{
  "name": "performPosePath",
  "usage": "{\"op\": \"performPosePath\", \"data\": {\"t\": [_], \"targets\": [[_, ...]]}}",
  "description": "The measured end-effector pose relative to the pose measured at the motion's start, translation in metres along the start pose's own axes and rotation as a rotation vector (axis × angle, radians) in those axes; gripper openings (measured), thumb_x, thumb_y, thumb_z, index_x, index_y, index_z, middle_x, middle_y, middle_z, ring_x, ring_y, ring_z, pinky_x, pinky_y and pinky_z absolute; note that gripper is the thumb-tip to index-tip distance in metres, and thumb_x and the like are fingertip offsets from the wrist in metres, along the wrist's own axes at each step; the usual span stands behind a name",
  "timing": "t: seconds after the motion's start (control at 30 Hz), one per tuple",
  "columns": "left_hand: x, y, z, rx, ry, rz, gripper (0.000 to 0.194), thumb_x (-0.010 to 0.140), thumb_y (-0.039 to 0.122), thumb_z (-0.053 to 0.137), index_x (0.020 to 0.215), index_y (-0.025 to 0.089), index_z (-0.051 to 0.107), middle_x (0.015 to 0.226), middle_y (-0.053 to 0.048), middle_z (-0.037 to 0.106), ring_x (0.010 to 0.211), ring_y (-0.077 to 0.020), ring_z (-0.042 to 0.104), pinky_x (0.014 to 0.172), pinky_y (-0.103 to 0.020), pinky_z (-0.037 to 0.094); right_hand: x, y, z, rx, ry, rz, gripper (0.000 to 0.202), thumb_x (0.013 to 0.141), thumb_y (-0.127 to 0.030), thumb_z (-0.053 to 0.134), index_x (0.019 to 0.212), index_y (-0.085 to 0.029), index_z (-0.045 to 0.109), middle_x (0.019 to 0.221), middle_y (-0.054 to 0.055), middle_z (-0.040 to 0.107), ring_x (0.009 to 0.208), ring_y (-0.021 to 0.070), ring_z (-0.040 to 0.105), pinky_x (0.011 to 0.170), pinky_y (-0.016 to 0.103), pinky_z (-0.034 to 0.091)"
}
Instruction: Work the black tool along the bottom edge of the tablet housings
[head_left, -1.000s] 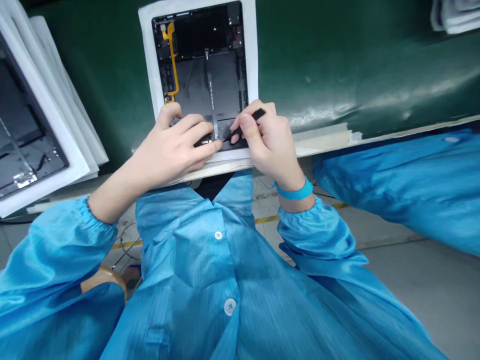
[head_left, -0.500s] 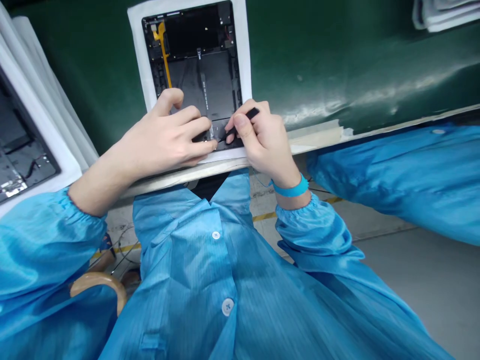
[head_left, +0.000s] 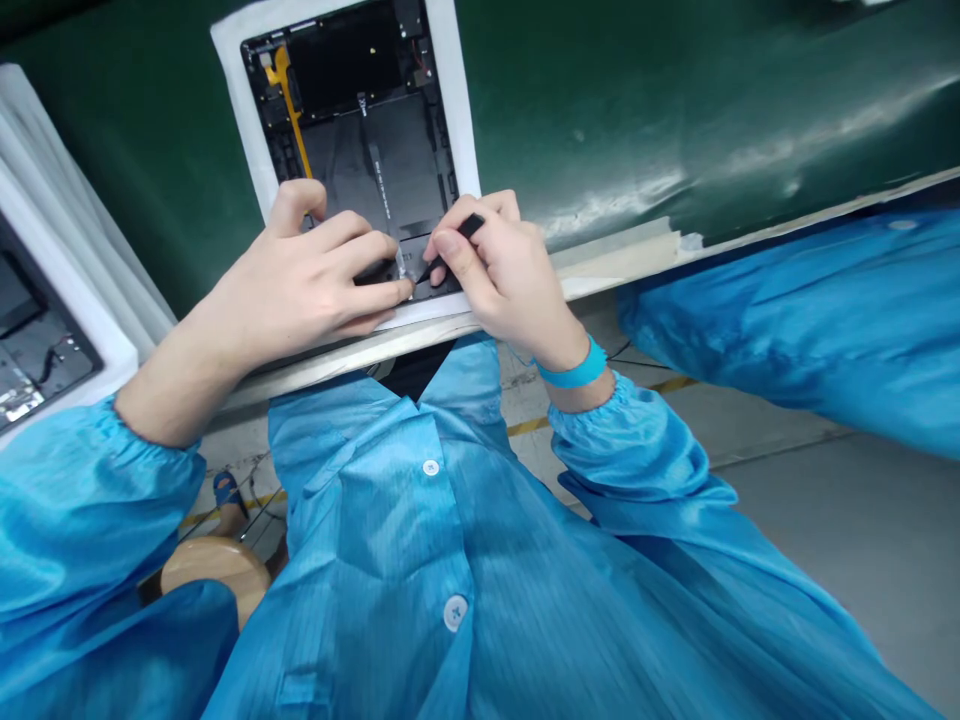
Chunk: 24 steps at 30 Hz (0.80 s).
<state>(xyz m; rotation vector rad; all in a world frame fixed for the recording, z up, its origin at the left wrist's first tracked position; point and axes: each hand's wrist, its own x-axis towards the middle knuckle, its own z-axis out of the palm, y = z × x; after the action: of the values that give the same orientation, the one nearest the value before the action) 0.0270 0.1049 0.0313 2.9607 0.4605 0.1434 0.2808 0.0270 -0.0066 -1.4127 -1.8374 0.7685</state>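
Note:
An opened tablet (head_left: 416,140) with bare inner parts lies on a white foam sheet (head_left: 461,120) at the table's near edge. My left hand (head_left: 300,275) spreads its fingers over the lower left of the tablet, one fingertip touching down beside a small connector at the near end of a flat cable (head_left: 381,180). My right hand (head_left: 499,265) pinches a slim black pointed tool (head_left: 470,226) whose tip slants down to that same spot, close to the left fingertip. The exact contact at the tip is too small to make out. An orange ribbon cable (head_left: 291,105) runs along the tablet's left side.
Another opened device (head_left: 37,320) on white foam lies at the left, with stacked foam sheets (head_left: 82,190) behind it. Green matting (head_left: 637,130) covers the table. A co-worker's blue sleeve (head_left: 810,330) is at the right; a wooden stool (head_left: 217,570) stands below left.
The view has shifted, so the tablet and both hands appear a little further left. Both hands keep their places on the tablet, and the black tool stays in the right hand.

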Motion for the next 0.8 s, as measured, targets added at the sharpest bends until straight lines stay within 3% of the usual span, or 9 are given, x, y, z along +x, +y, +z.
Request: {"op": "performPosePath", "data": {"t": [0.27,0.47,0.63,0.8], "targets": [[0.000,0.003,0.000,0.191,0.005,0.048,0.032,0.123,0.041,0.043,0.125,0.028,0.073,0.130,-0.007,0.075,0.115,-0.0255,0.067,0.113,-0.063,0.048,0.002,0.005,0.005,-0.030,0.007,-0.097,0.065,0.114,-0.076,0.021,0.102,-0.031,0.066,0.094,0.006,0.070,0.100,0.0301,0.068,0.118,0.063,0.051],[-0.004,0.006,0.000,0.074,-0.034,-0.019,0.031,0.121,0.040,0.044,0.136,0.035,0.071,0.146,-0.008,0.070,0.127,-0.0317,0.065,0.113,-0.069,0.046,0.001,0.008,0.004,-0.013,-0.005,-0.084,0.060,0.116,-0.072,0.024,0.106,-0.032,0.068,0.097,0.006,0.074,0.106,0.0310,0.069,0.118,0.063,0.052],[-0.007,0.012,0.007,0.004,0.066,-0.089,0.033,0.117,0.039,0.048,0.140,0.041,0.072,0.142,-0.009,0.072,0.129,-0.0365,0.066,0.107,-0.069,0.049,0.004,0.001,-0.001,-0.062,-0.014,-0.078,0.058,0.118,-0.068,0.023,0.105,-0.031,0.066,0.095,0.006,0.077,0.103,0.0303,0.070,0.119,0.061,0.051],[-0.007,0.013,0.015,-0.040,0.092,-0.105,0.032,0.116,0.039,0.052,0.138,0.039,0.075,0.142,-0.009,0.072,0.130,-0.0377,0.065,0.106,-0.067,0.051,0.008,-0.005,-0.007,-0.094,0.046,-0.032,0.059,0.117,-0.070,0.021,0.095,-0.030,0.059,0.084,0.006,0.076,0.089,0.0283,0.066,0.113,0.056,0.050]]}}
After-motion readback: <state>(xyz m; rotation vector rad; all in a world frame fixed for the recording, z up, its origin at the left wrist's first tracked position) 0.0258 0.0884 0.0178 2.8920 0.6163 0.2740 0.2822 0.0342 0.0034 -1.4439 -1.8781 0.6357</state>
